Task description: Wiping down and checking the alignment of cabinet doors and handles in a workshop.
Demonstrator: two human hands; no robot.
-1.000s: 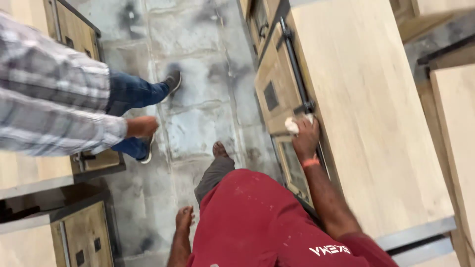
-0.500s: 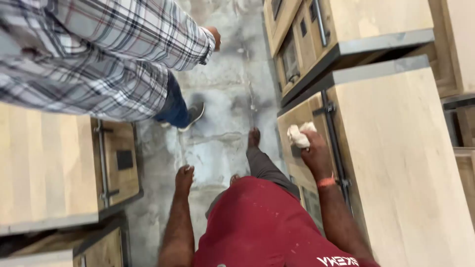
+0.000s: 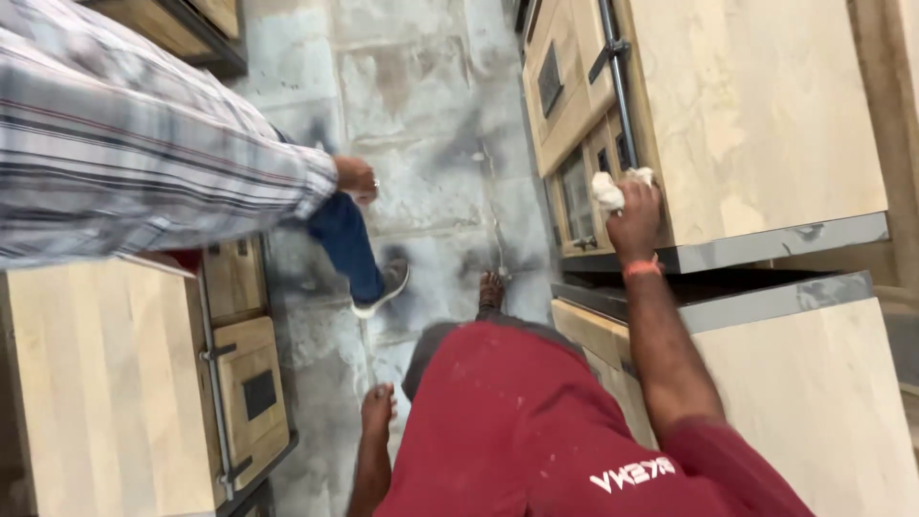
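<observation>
White rag [image 3: 607, 191], crumpled, bunched

Right hand [image 3: 636, 215] presses white cloth [image 3: 608, 190] on wooden cabinet [image 3: 747, 115] edge; left hand [image 3: 376, 410] hangs free.

A person in a checked shirt [image 3: 144, 163] walks at the left. Under them is a stained grey floor [image 3: 421, 191]. A pale wooden cabinet [image 3: 124, 383] stands near left.

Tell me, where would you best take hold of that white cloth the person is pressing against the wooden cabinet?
Probably by the bunched part of the white cloth that sticks out to the left of the right hand. The hand covers the rest, pressed against the wooden cabinet, so that loose wad is the only free part. Come from the aisle side, since the cabinet blocks the other.
</observation>
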